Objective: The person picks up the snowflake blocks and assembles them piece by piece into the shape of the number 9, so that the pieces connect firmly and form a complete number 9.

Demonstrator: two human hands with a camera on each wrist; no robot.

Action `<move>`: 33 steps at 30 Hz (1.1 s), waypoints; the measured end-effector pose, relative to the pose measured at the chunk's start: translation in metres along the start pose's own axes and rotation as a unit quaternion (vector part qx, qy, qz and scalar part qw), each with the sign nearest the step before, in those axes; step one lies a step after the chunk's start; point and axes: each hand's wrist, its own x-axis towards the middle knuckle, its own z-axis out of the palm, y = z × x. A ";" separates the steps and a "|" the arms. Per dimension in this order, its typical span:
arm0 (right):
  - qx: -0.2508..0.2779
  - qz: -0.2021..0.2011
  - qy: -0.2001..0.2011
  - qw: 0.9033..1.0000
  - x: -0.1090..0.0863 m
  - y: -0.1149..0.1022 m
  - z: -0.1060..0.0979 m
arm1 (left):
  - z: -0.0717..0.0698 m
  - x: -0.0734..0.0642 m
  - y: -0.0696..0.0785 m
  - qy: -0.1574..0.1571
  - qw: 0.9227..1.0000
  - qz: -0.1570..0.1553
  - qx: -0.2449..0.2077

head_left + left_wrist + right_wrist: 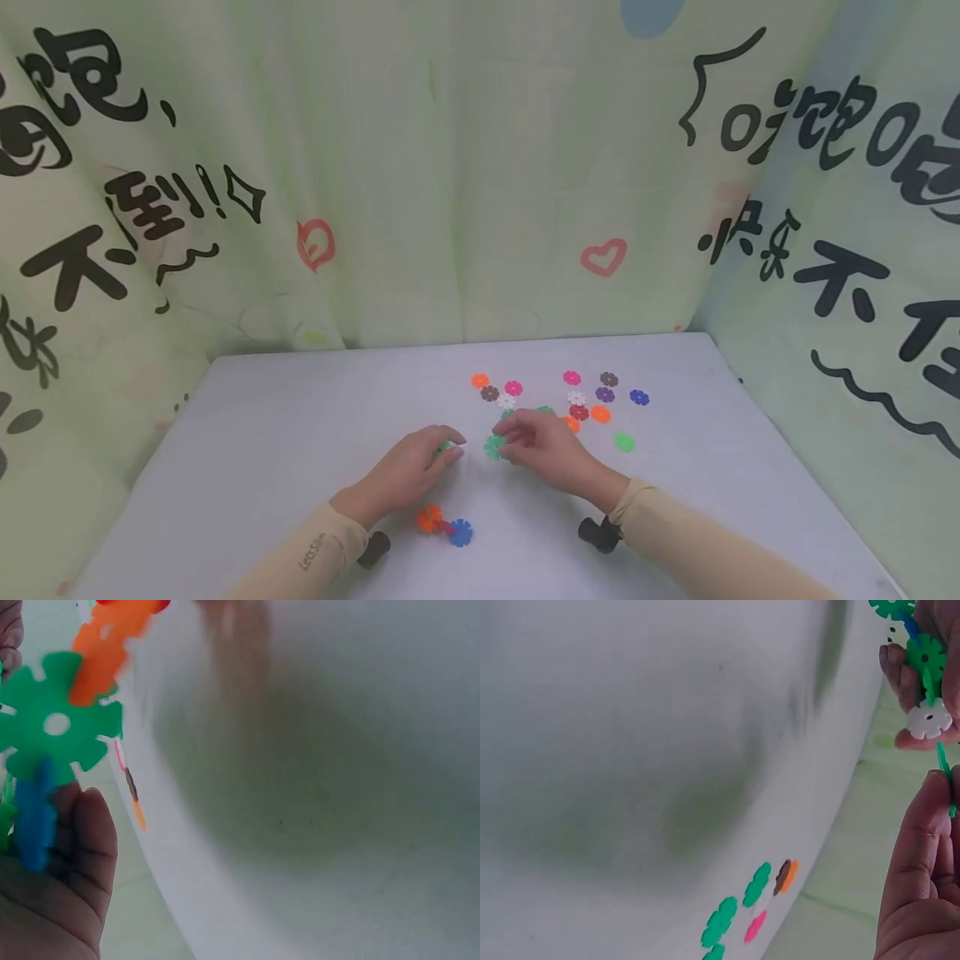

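My left hand [408,462] holds a chain of interlocking notched plastic discs. Green, blue, orange and red discs of this chain [86,739] show in the left wrist view. At its other end in the right wrist view, a white disc [919,726] sticks out from the left fingers. My right hand [551,450] pinches a single green disc [492,447] between thumb and fingertips. In the right wrist view that green disc [943,759] is edge-on, close below the white one. Orange, red and blue linked discs [461,532] show below the left hand in the head view.
Loose notched discs in several colours, among them a blue disc [639,397] and a light green disc [625,442], lie scattered beyond and right of my right hand. The white table [300,417] backs onto a printed curtain [517,192].
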 end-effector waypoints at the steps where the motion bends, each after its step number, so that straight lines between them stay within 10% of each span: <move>1: 0.001 -0.002 0.000 1.000 0.001 -0.001 0.003 | 0.000 0.000 0.000 0.000 1.000 -0.003 -0.001; 19: -0.030 -0.086 0.033 0.995 0.003 -0.018 0.022 | -0.010 0.004 0.000 -0.014 0.998 -0.027 -0.046; 33: 0.012 -0.034 0.033 0.999 0.004 -0.019 0.018 | -0.012 0.003 0.003 -0.034 0.997 -0.029 -0.065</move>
